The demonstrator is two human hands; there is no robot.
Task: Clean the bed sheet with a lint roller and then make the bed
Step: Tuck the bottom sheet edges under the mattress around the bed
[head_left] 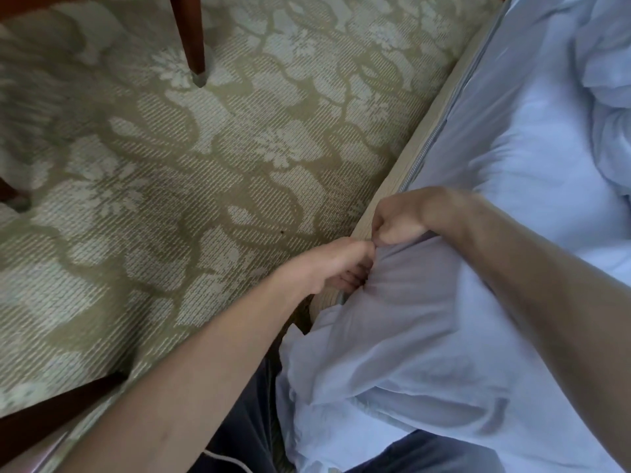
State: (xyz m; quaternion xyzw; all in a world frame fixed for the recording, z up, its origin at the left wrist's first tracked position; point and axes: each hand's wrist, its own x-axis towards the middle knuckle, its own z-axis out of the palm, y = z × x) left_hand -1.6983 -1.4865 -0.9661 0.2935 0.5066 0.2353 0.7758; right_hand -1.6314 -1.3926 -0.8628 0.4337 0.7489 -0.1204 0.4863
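Head view is looking down along both forearms, with dark trousers (246,421) showing nearest at the bottom and a loose fold of the pale blue bed sheet (426,319) lying bunched over the near side of the bed. Just beyond that fold, the left grip (327,264) is pinching the sheet's edge with curled fingers. Close beside it and slightly farther along, the right grip (397,221) is clenching the same edge in a fist, and the two are almost touching at the knuckles. Both are working right at the beige mattress edge (420,138), where a zip line is running away up the side. No lint roller is showing anywhere, so I am judging this to be the bed-making part, with the sheet being gathered for tucking or pulling tight along the side. Doing it well is likely calling for drawing the cloth taut across the top before pushing it down. It is also calling for spreading the two holds apart so the slack is shared, and smoothing the wrinkles lying farther over on the bed. Beyond the bed, the floral carpet (170,165) is filling the left, and a dark wooden chair leg (191,32) is standing on it at the far top.
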